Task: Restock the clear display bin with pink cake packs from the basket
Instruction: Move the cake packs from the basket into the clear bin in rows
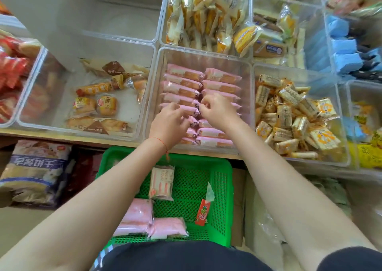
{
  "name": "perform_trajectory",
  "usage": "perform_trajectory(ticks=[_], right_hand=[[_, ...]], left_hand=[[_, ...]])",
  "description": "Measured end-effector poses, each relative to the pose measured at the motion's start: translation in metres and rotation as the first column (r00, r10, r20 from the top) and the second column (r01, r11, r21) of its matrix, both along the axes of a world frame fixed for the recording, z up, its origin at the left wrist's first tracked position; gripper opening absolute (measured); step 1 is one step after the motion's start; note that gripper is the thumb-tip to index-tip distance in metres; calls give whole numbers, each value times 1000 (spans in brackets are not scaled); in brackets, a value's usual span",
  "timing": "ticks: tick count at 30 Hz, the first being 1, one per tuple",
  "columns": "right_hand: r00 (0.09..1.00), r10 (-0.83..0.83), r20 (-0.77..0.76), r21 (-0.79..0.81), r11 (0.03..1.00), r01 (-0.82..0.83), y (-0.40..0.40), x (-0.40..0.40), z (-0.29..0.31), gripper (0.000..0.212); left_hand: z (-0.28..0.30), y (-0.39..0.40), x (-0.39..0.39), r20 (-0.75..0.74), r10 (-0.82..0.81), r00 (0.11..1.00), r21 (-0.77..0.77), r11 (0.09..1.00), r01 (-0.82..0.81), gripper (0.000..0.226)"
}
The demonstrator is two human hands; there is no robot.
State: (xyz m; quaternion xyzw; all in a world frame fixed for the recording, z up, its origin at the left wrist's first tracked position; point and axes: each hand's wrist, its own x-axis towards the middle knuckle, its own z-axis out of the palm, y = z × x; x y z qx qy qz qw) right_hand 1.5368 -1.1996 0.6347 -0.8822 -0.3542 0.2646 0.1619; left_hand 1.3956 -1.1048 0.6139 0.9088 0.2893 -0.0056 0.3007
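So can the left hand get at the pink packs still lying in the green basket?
Probably yes: the left hand is up in the clear bin; the pink packs lie uncovered in the green mesh basket below it.

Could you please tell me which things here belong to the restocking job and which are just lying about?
Job: clear display bin, pink cake packs, green basket, both hands.
Lying about: red sachet, yellow cakes bin, blue packs.
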Motion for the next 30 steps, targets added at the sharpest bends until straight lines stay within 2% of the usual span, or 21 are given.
perform_trajectory(ticks=[2,3,4,6,8,10,13,15,18,20,21,24,26,28,30], right_hand=[[953,-98,-288,76,989,125,-11,-24,15,26],[890,-114,-441,69,985,161,-16,-36,24,25],[818,-114,-564,37,986,163,-20,-49,31,25],[694,-115,-710,-82,993,81,-30,-72,31,25],[613,-145,-776,-209,977,-34,-40,-93,14,26],[584,-205,-785,-309,947,-83,-48,-111,-16,30],[581,-346,-737,-401,915,37,-53,-143,-74,33],[578,-453,-679,-456,877,152,-60,-166,-114,35],[571,-547,-612,-493,829,264,-69,-199,-153,42],[555,-576,-600,-488,814,317,-71,-213,-166,43],[538,-588,-604,-480,807,343,-70,-219,-170,42],[464,-613,-640,-462,789,404,-68,-228,-180,30],[409,-628,-662,-453,770,449,-67,-234,-184,18],[371,-627,-685,-431,759,488,-69,-238,-185,19],[317,-613,-724,-428,759,490,-73,-237,-181,25]], left_hand=[[18,-11,-17,137,107,985,-80,992,-97,25],[26,-15,-25,132,132,982,-178,978,-108,26],[34,-18,-32,80,144,986,-328,938,-110,27],[38,-21,-49,-115,67,991,-615,779,-124,29],[24,-23,-71,-300,-58,952,-742,641,-195,26],[-7,-25,-93,-432,-54,900,-742,588,-321,22],[-73,-29,-129,-565,145,812,-649,529,-546,17],[-116,-33,-152,-603,229,764,-584,526,-618,34],[-183,-37,-180,-612,276,741,-560,511,-652,60],[-181,-41,-182,-602,294,742,-588,466,-661,66],[-173,-43,-180,-596,306,743,-612,426,-666,62],[-161,-48,-177,-585,340,736,-676,298,-675,25],[-161,-46,-180,-600,372,708,-692,202,-693,12],[-158,-43,-182,-642,344,685,-688,137,-713,11],[-146,-41,-183,-659,241,713,-709,117,-695,19]])
